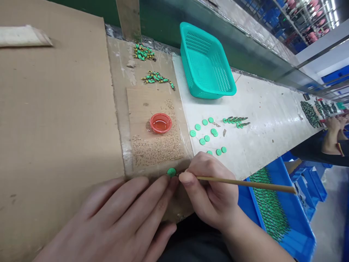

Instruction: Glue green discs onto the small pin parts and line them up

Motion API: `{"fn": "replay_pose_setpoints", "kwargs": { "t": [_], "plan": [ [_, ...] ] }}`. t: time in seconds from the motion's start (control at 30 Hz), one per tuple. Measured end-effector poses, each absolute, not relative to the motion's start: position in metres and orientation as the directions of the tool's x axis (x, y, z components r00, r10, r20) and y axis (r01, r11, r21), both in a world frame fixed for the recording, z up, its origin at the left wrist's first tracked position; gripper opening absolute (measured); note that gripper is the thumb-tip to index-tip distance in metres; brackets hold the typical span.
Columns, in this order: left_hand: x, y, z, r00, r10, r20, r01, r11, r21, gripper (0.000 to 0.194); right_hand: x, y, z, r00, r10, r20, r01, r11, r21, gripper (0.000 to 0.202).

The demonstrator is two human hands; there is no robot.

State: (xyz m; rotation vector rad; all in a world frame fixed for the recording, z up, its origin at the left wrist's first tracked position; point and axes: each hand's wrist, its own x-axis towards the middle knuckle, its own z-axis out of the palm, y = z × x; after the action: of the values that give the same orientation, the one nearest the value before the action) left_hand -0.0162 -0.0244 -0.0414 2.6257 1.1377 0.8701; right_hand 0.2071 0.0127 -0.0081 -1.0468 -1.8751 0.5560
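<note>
My right hand [211,189] pinches a thin wooden stick [245,182] near its working end, which points left toward a green button [171,171]. The stick's tip is mostly hidden by my fingers. Stretched out and flat, my left hand [128,214] rests on the cardboard, its fingertips touching the button's lower edge. Just beyond, a small red cup [160,123] of clear-looking liquid stands on a board [136,109] dotted with drops. More loose green buttons [207,138] lie to the right, near a few buttons with dark twisted pieces [236,119] on them.
Two heaps of small green, yellow and black pieces [143,52] lie at the back. A teal basket [208,62] stands behind the buttons. Blue trays [305,236], one with rows of green pieces, sit low right. Another person's arm [331,138] shows far right. Cardboard [60,109] covers the left.
</note>
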Motion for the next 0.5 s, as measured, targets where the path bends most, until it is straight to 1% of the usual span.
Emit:
{"fn": "replay_pose_setpoints", "kwargs": {
  "t": [0.1, 0.23, 0.5],
  "plan": [
    [-0.0164, -0.0248, -0.0421, 0.54, 0.71, 0.453, 0.62, -0.699, 0.356, 0.043, 0.2069, 0.0128, -0.0087, -0.245, 0.84, 0.485, 0.438, 0.542, -0.717, 0.019],
    [-0.0165, -0.0258, -0.0438, 0.546, 0.709, 0.446, 0.618, -0.7, 0.357, 0.049, 0.2069, 0.0126, -0.009, -0.253, 0.84, 0.48, 0.443, 0.542, -0.715, 0.019],
    [-0.0174, -0.0265, -0.0449, 0.539, 0.716, 0.444, 0.624, -0.693, 0.36, 0.047, 0.2065, 0.0127, -0.0087, -0.264, 0.841, 0.472, 0.451, 0.54, -0.711, 0.018]
  ]
}}
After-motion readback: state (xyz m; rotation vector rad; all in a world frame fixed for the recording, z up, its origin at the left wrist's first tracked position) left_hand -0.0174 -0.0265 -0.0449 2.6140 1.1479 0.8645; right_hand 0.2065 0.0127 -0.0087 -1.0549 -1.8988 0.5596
